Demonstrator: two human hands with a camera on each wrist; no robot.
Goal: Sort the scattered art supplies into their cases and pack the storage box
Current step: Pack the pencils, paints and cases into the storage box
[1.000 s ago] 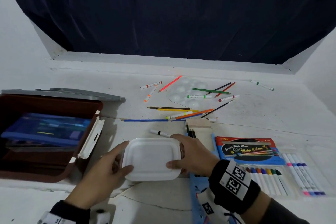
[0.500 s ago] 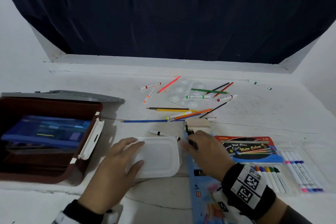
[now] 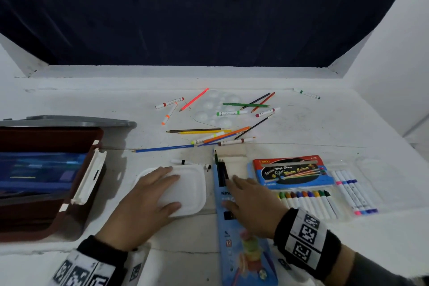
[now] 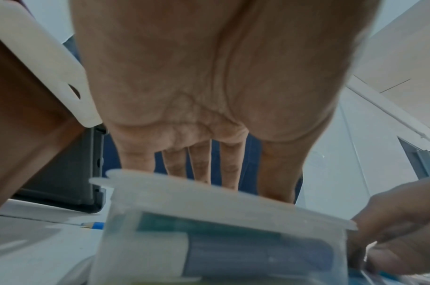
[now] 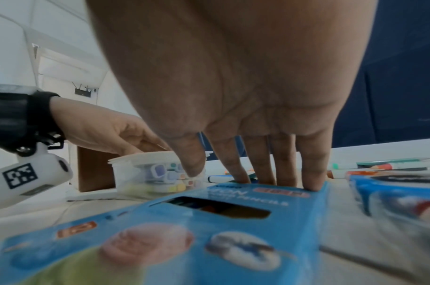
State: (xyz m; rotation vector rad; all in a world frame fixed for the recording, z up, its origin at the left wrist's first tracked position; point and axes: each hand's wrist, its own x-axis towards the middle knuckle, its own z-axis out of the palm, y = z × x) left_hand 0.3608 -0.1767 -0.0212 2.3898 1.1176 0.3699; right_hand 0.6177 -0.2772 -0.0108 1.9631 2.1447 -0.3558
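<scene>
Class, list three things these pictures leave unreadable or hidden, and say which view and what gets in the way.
1. Contents of the white tub: head view, lid and left hand cover them.
2. Items in the storage box: head view, dark and cut off by the left edge.
3. Lettering on the blue pencil box: right wrist view, blurred; right hand covers it in the head view.

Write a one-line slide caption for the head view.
Left hand presses white square plastic tub; right hand rests on blue cardboard pencil box.

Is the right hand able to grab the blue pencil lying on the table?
Probably yes. The right hand rests open on the pencil box, holding nothing, and the blue pencil lies bare farther out, with only a black-capped marker between.
</scene>
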